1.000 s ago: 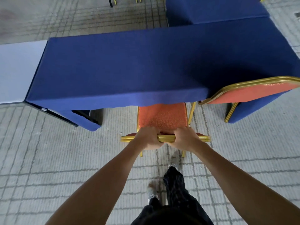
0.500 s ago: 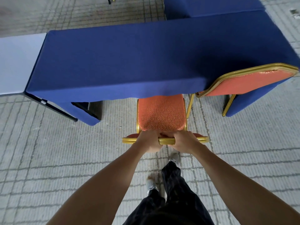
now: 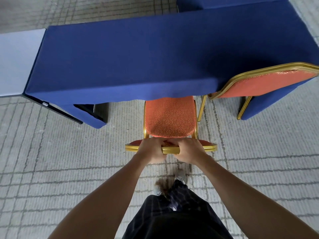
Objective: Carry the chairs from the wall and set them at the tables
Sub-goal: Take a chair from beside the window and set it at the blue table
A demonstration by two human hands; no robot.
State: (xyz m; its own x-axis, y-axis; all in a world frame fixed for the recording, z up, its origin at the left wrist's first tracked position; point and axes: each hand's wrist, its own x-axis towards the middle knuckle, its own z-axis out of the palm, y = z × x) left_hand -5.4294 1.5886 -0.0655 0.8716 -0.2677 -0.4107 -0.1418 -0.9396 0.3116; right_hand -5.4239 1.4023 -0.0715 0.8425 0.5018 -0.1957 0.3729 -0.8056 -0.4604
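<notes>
The chair (image 3: 170,118) has an orange-red seat with a darker maze-like pattern and a gold frame; the second chair (image 3: 264,83) shows the same orange-red, edged in gold. The cloth (image 3: 138,62) is plain deep blue, the bare surface (image 3: 17,61) beside it pale grey. The floor (image 3: 51,161) is light grey with darker grid lines, the trousers (image 3: 172,219) black with faint pale checks.

We identify this as a banquet or conference hall. We see a long table (image 3: 138,57) draped in fitted blue cloth, a bare white table (image 3: 15,62) abutting it, a gold-framed banquet chair (image 3: 170,116) with orange patterned upholstery, a second chair (image 3: 265,81) of the same type, and grey grid-patterned carpet (image 3: 51,161).
</notes>
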